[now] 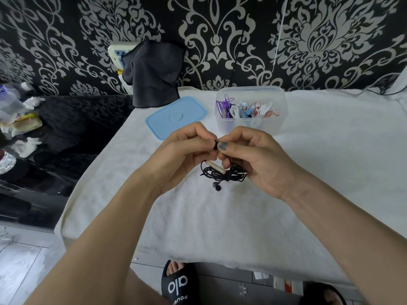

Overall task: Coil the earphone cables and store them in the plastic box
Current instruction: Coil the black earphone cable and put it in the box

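Observation:
A black earphone cable (222,172) hangs in a loose bundle between my hands, above the white towel. My left hand (182,155) and my right hand (253,157) meet over it and pinch its upper part with thumbs and fingertips. A small black earbud (217,186) dangles below the bundle, and a metallic inline piece (214,167) shows within it. Behind my hands stands the clear plastic box (279,102), holding several coiled purple, white, blue and red earphones. Its blue lid (176,116) lies flat to the left of it.
A white towel (308,172) covers the table. A black cloth (152,75) hangs over a wall socket at the back. Bottles and wrappers (17,119) sit on the dark surface at the left. A sandalled foot (178,280) shows below the table edge.

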The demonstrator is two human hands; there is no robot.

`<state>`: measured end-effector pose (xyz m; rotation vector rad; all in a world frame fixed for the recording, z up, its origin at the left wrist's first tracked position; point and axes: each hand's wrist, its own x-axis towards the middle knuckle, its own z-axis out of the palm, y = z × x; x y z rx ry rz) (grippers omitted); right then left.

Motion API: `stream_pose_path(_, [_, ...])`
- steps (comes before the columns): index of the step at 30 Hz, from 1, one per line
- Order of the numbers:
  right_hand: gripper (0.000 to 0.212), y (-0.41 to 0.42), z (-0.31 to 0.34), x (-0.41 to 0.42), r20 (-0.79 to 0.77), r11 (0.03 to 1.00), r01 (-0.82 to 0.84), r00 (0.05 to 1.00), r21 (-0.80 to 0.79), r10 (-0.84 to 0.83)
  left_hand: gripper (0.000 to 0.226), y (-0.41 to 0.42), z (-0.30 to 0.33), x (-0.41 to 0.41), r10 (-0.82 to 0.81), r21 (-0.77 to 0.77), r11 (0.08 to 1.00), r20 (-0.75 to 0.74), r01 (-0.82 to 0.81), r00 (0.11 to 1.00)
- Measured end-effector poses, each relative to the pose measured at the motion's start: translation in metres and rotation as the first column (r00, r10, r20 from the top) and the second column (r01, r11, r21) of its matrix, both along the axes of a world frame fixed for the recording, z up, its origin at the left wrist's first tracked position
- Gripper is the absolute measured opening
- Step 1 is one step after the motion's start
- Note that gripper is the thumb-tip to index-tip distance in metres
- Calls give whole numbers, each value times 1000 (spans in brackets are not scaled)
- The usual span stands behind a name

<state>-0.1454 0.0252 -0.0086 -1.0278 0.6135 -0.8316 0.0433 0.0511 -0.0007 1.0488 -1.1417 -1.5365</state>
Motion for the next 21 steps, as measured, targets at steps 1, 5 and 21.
stream_pose_path(1, [3,0,0,0,4,1000,-4,1000,1,4,12,0,0,-1,-1,-6,1000,-9,1,1000])
stream_pose_path(5, [3,2,1,0,20,1000,-21,1000,11,21,10,3,2,-5,6,-31,999,-26,-7,1000])
stream_pose_path(21, [10,6,4,2,177,951,-12,983,308,-45,15,17,7,-24,227,-358,923,202,-144,953])
